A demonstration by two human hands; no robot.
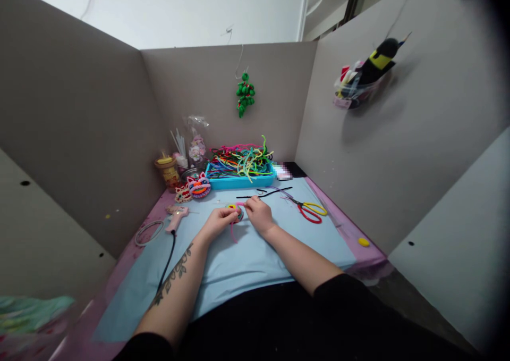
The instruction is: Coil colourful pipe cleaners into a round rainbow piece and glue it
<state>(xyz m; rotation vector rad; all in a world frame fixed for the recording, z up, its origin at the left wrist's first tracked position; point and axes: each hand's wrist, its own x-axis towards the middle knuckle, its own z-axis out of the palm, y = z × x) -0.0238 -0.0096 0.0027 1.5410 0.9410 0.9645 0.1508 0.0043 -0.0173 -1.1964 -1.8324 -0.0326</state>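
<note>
- Left hand (220, 221): thumb and fingertips closed on a small multicoloured piece (239, 215), which sits between the hands above the middle of the worktop (251, 262).
- Right hand (258, 215): fingers curled, apparently pinching a pink strip (240, 203) at the piece's upper edge; the exact contact is hidden.
- Pink tail (233, 234): trails below the piece; whether it joins the strip cannot be told. It could catch under the left hand if the piece were turned.
- Likely faults: a hard pull could slip the strip from the fingertips; a tight squeeze could deform the piece.
- Surroundings: a sweep of the left forearm could drag the glue gun (177, 219) by its cord (169, 260); a rightward swing could knock the scissors (309, 210).
</note>
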